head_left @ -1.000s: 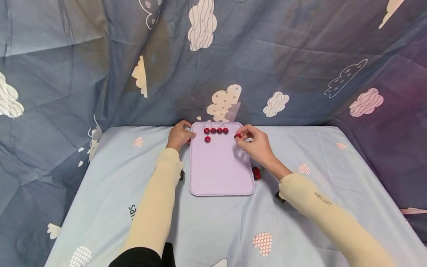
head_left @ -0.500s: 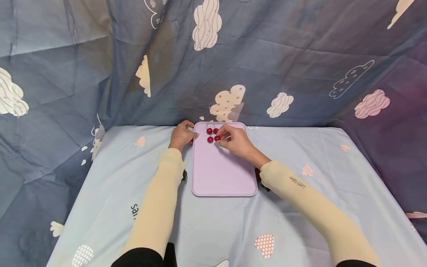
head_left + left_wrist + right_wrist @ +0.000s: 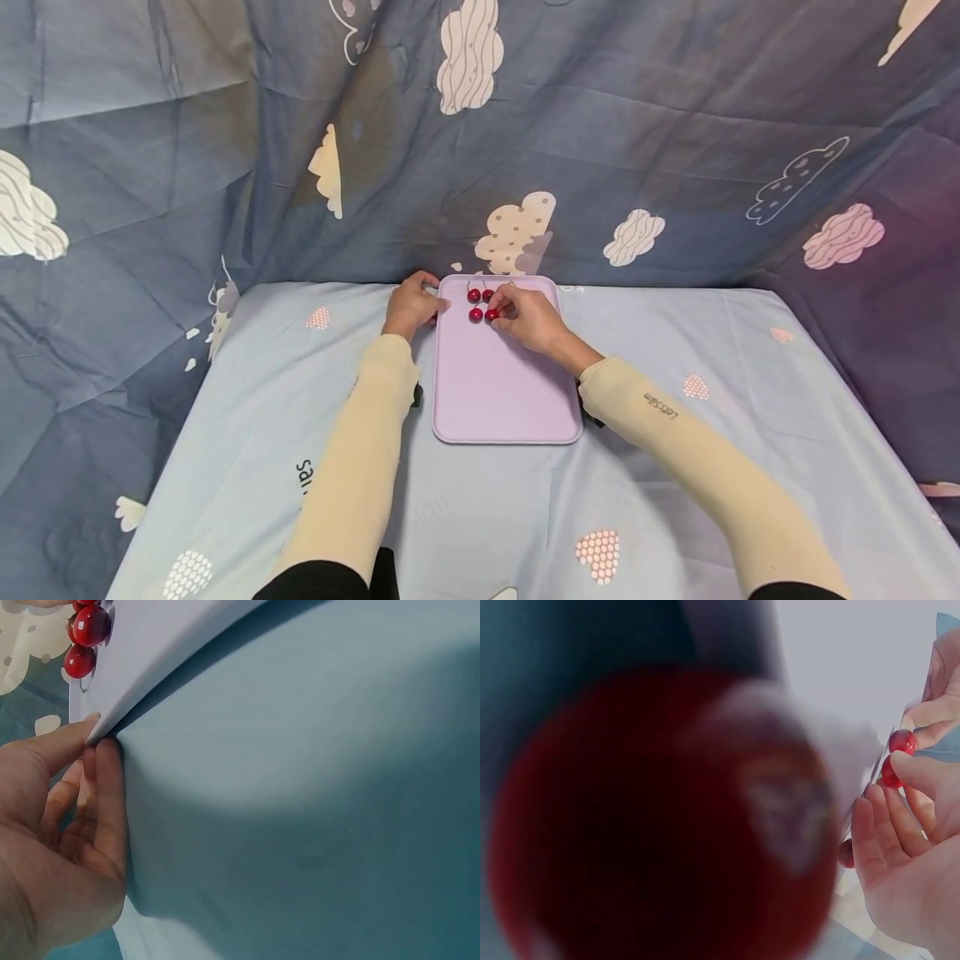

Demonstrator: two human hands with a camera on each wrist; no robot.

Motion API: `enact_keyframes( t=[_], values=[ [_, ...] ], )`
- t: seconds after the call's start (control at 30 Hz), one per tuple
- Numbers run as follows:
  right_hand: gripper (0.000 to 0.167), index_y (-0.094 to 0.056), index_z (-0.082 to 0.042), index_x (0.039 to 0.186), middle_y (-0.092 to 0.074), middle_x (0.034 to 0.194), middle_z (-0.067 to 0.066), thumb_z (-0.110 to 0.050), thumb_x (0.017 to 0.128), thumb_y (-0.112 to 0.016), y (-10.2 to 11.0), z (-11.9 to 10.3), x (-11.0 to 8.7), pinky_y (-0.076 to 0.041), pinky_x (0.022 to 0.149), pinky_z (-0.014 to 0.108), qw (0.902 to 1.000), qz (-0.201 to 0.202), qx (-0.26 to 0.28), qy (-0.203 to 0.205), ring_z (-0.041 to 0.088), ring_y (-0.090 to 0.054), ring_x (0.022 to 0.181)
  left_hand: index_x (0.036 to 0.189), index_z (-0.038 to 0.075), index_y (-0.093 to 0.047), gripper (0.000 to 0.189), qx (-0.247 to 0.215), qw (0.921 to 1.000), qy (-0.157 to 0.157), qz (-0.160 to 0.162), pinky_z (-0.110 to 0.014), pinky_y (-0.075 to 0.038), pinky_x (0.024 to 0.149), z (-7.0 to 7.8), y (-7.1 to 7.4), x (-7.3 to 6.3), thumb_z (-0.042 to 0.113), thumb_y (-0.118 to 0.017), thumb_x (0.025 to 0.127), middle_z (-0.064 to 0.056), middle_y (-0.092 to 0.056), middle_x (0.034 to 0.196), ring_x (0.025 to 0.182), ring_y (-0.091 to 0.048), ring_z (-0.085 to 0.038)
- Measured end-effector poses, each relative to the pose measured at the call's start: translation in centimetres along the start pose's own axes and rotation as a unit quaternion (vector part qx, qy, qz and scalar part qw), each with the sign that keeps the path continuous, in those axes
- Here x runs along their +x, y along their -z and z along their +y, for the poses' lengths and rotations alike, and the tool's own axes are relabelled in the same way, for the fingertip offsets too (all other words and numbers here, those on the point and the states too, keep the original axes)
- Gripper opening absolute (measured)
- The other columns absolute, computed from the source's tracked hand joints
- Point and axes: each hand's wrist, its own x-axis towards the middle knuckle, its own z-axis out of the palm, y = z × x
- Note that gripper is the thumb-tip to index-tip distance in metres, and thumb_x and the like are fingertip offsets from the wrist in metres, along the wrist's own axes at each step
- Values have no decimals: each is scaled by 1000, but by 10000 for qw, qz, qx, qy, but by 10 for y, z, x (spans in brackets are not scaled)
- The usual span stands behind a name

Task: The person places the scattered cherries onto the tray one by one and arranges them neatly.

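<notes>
A pale purple tray (image 3: 502, 392) lies on the bed-like cloth surface. My left hand (image 3: 408, 307) pinches its far left rim, thumb on top and fingers curled beneath, as the left wrist view shows. My right hand (image 3: 534, 323) holds a dark red cherry (image 3: 891, 774) between thumb and fingertips, low over the tray. Directly left of it sits another cherry (image 3: 476, 315). Behind these runs a row along the far rim, of which one cherry (image 3: 474, 295) and its neighbour show; my right hand covers the others. Thin stems point toward the far rim.
A large blurred cherry (image 3: 645, 825) fills much of the right wrist view, close to the camera beside the tray. Pale blue patterned cloth (image 3: 480, 517) surrounds the tray. A dark cloud-print curtain (image 3: 390, 167) rises just behind its far edge.
My right hand has carried the cherry leftward from the tray's right side to beside the second-row cherry, and lowered it slightly. My left hand keeps its grip on the rim.
</notes>
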Motion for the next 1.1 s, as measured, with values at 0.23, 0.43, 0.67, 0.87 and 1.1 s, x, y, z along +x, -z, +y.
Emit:
enact_keyframes(
  t=[0.23,0.43,0.67,0.87,1.1],
  values=[
    [21,-70,-11,105,-78,104,8,-4,89,-81,-1,1,1,-56,95,41,9997,-45,-242,74,23,-75,100,132,16,-61,41,-65,9999,-118,-14,-29,-53,72,-1,1,-2,20,-78,95,-9,-68,102,76,-69,-18],
    [20,-71,-12,106,-78,103,7,-5,90,-80,-2,1,1,-55,94,42,9991,-3,-399,138,23,-73,99,132,16,-61,42,-75,9999,-117,-23,-28,-52,70,-1,1,-2,20,-79,95,-9,-68,101,75,-69,-17],
    [20,-71,-12,106,-76,105,7,-6,90,-80,-3,3,3,-54,94,42,9988,47,-461,135,24,-70,100,133,17,-61,42,-71,9999,-79,-44,-28,-53,72,0,2,-2,21,-79,95,-8,-67,100,76,-69,-18],
    [24,-71,-10,111,-71,112,10,-7,89,-81,0,0,-2,-54,100,43,9995,152,-224,169,28,-68,108,132,17,-61,42,-23,10000,-40,-11,-28,-50,70,-1,2,-2,22,-79,95,-8,-67,99,76,-69,-18],
    [17,-72,-8,110,-72,116,8,-6,94,-75,26,-15,-29,-56,90,43,9971,665,116,358,29,-69,101,132,17,-61,42,11,10000,-55,11,-29,-52,72,0,1,-1,23,-79,95,-9,-68,100,76,-70,-19]
  ],
)
